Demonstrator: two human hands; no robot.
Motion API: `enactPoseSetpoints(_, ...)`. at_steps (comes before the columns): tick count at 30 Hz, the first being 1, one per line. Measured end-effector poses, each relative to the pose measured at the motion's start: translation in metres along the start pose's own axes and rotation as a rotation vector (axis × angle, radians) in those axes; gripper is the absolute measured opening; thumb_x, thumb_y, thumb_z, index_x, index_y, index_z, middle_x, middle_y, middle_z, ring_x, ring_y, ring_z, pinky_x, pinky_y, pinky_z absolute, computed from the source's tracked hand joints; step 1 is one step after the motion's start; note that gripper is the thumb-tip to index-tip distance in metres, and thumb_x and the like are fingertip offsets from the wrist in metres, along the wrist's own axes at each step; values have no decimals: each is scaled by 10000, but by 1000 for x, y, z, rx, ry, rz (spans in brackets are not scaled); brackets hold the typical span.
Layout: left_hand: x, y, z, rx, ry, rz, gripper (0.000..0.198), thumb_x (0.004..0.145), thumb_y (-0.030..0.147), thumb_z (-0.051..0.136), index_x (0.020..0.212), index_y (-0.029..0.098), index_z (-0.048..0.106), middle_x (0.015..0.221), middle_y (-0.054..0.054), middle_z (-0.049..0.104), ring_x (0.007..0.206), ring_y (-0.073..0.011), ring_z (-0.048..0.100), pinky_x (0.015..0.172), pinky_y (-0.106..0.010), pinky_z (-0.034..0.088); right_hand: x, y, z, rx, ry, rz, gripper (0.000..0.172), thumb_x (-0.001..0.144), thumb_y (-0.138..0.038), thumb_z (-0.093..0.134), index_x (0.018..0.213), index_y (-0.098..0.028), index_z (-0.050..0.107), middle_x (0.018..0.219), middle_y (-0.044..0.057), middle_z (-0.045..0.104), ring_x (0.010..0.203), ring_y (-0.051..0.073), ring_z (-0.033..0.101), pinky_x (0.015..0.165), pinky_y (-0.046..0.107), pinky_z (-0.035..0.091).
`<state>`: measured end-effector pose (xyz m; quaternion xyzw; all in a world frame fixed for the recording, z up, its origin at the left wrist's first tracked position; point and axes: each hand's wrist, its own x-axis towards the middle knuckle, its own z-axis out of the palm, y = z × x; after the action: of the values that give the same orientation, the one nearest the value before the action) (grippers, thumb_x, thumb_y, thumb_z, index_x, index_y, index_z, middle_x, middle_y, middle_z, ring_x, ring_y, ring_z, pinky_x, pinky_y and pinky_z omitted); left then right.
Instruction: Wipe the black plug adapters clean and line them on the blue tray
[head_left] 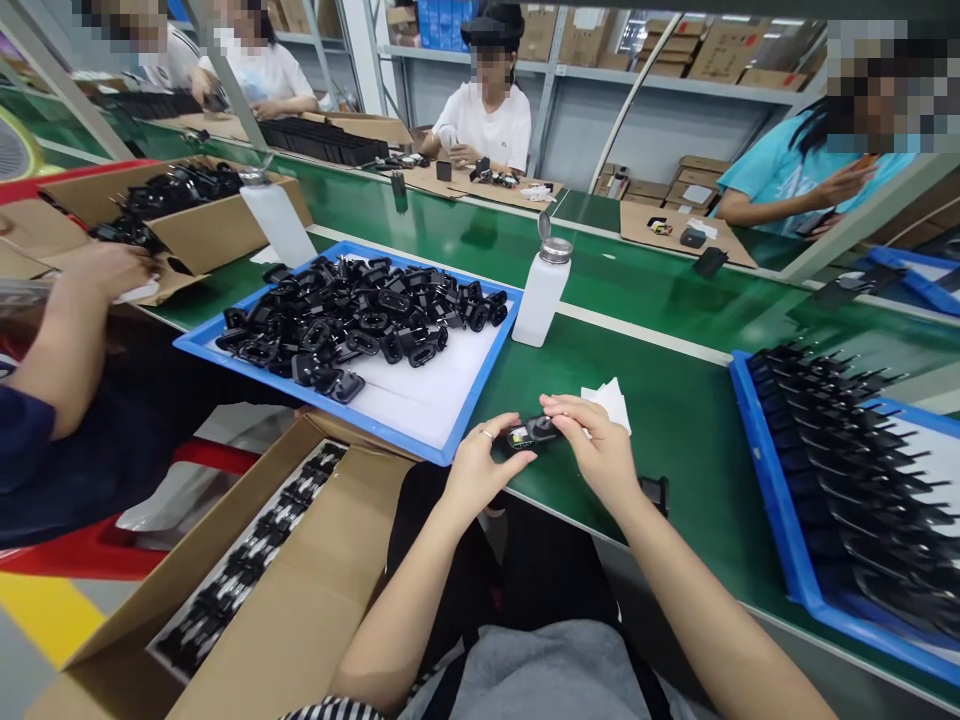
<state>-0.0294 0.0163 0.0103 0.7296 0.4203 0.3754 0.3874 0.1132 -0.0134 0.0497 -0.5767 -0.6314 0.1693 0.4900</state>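
Casing [538, 431] runs left to right, exposed electronics [519, 436] leftward, clamped by fingers [568, 403] of left hand [478, 462] and right hand [602, 445].

Smooth plastic housing [541, 429], glossy tabletop [660, 375], matt cardboard box [300, 590], shiny metal bottle cap [556, 251]

Black casing [540, 430], innards partly showing

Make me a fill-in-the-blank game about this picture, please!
The left hand wears a ____ on one finger.
The part between the left hand and right hand is coloured mostly ____.
The tray left of the hands has its rim coloured ____.
The worktop is coloured ____.
Missing words: ring; black; blue; green.
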Motion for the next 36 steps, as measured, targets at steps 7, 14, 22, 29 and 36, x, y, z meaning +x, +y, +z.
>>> enactPoseSetpoints(7, -1, -2, 3, -54, 34, 16, 340, 647, 254, 573, 977, 204, 510, 986, -24, 586, 894, -136, 527, 778, -280, 424, -6, 6, 15, -259, -144, -130, 208, 803, -252, 357, 837, -226, 561, 944, 31, 612, 950, 190, 499, 879, 467, 258)
enactPoseSetpoints(14, -2, 1, 0, -20, 25, -11, 313, 660, 245, 553, 967, 189, 537, 985, -30, 593, 910, -144, 531, 795, -286, 427, 13, -4, -12, -595, -569, -111, 260, 698, -340, 548, 929, -221, 545, 1169, 69, 463, 1126, 289, 310, 839, 624, 167)
enactPoseSetpoints(22, 3, 20, -14, 135, -155, -92, 354, 719, 234, 500, 1061, 143, 502, 1100, -74, 533, 1000, -166, 497, 816, -269, 421, 30, -18, -9, -715, -728, -73, 218, 625, -277, 626, 808, -201, 534, 1061, 69, 540, 1090, 300, 349, 791, 677, 143)
enactPoseSetpoints(29, 19, 44, -23, 601, -312, -114, 285, 673, 277, 565, 941, 181, 583, 834, -73, 639, 828, -222, 577, 686, -284, 437, 44, -19, -9, -745, -820, -94, 150, 627, -301, 635, 712, -195, 572, 890, 43, 602, 1018, 287, 410, 783, 692, 89)
enactPoseSetpoints(36, 29, 54, -25, 722, -417, -134, 186, 661, 304, 569, 775, 162, 612, 690, -63, 630, 697, -209, 591, 566, -248, 419, 48, -27, -6, -823, -911, -127, 69, 657, -250, 605, 665, -192, 567, 705, 24, 592, 904, 218, 477, 859, 619, 86)
